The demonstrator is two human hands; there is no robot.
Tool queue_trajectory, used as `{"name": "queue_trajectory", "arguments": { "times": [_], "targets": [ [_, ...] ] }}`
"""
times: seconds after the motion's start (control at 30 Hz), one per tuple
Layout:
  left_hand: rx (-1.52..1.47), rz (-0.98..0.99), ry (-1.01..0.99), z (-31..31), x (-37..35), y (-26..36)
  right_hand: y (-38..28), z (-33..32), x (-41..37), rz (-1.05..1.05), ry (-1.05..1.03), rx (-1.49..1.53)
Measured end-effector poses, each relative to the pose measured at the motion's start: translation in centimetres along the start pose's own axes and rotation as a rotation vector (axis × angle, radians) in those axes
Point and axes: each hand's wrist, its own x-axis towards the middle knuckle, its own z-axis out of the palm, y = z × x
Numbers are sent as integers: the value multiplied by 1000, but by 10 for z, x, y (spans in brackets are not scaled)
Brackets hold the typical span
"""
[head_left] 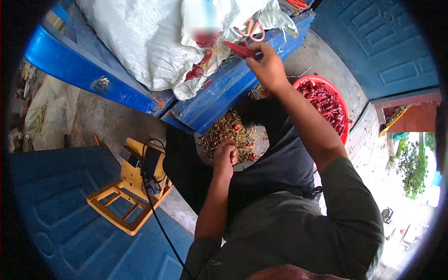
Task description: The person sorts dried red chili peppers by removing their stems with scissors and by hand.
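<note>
Head view: from where I'm standing, the person's right hand (268, 67) is hovering by the front edge of the blue bench (217, 100), its thumb and fingers pinching a long dark-red piece (239, 49), seemingly a dried chilli, with its far end pointing toward the mouth of the white sack (133, 39). That sack is slumping across the bench, and more red chillies (195, 71) are showing at its opening. Scissors (252, 31) with pinkish-orange handles are lying just beyond the right hand. Lower down, between the person's knees, the left hand (226, 155) is hanging over a heap of stems (224, 135), its fingers curling closed; I cannot tell whether anything is sitting inside them. Stems and scattered red bits are covering much of a pale surface (260, 140) beneath. Past the right forearm, a red basin (346, 109) is standing on the floor, holding a large pile of glossy red chillies (322, 101). Over to the left, a yellow wooden chair (116, 198) is leaning at an angle in this view, with a black cable (161, 224) trailing from it toward the person.
</note>
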Motion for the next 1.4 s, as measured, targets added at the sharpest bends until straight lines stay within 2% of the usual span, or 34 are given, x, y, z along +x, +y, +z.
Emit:
{"name": "queue_trajectory", "arguments": {
  "times": [0.07,0.13,0.17,0.27,0.33,0.37,0.47,0.5,0.53,0.57,0.6,0.63,0.67,0.7,0.77,0.8,0.87,0.9,0.97,1.0,1.03,1.07,1.1,1.17,1.2,1.27,1.3,1.37,1.4],
  "targets": [
    [40,-26,31,7,-1,5,5,-23,-28,41,-2,27],
    [78,-59,75,7,-2,4,20,-39,-62,266,-203,375],
    [120,-25,65,11,-4,6,19,-48,-78,285,-210,384],
    [141,30,42,16,-5,2,27,-64,-130,546,-787,654],
    [178,-16,136,14,-1,-6,36,-52,-163,615,-1035,783],
    [207,-44,195,13,0,-8,35,-49,-172,447,-1150,562],
    [316,-56,282,10,3,-14,24,-24,-196,346,-1209,643],
    [335,-67,260,6,3,-17,22,-11,-202,255,-1206,720],
    [231,-60,282,0,2,-19,21,0,-208,174,-1184,783],
    [132,-72,284,2,3,-22,20,8,-216,166,-1145,758],
    [156,-73,278,9,-5,-19,21,16,-225,167,-1092,723],
    [184,-80,258,16,-13,-10,27,25,-233,-112,-938,741],
    [169,-97,228,20,-12,-5,21,18,-234,-86,-953,678],
    [334,-43,192,9,-9,-6,27,28,-244,-140,-857,751],
    [524,45,263,-8,-6,-20,25,32,-254,-194,-783,710],
    [542,30,222,-7,1,-21,26,25,-255,-179,-747,686],
    [231,-190,402,-9,6,-18,23,16,-255,-21,-848,644],
    [248,-191,389,-12,9,-18,23,13,-254,-21,-827,641],
    [210,-327,195,-30,16,-29,27,9,-254,0,-930,561],
    [218,-325,188,-66,40,-42,30,14,-257,-3,-920,558],
    [325,-360,160,-126,37,-49,37,22,-261,-31,-934,520],
    [433,-392,135,-158,60,-58,37,27,-262,-60,-949,483],
    [438,-384,127,-123,29,-49,36,27,-261,-68,-941,477],
    [582,-76,286,-10,-5,-38,29,26,-262,42,-910,350],
    [588,-71,285,-1,-1,-40,29,32,-265,38,-904,352],
    [411,-205,445,2,4,-36,28,53,-273,350,-821,248],
    [420,-203,452,-10,8,-33,26,50,-272,350,-818,260],
    [415,-162,215,-23,14,-30,26,41,-270,459,-716,290],
    [420,-159,218,-24,13,-29,24,37,-268,455,-715,296]
  ]
}}
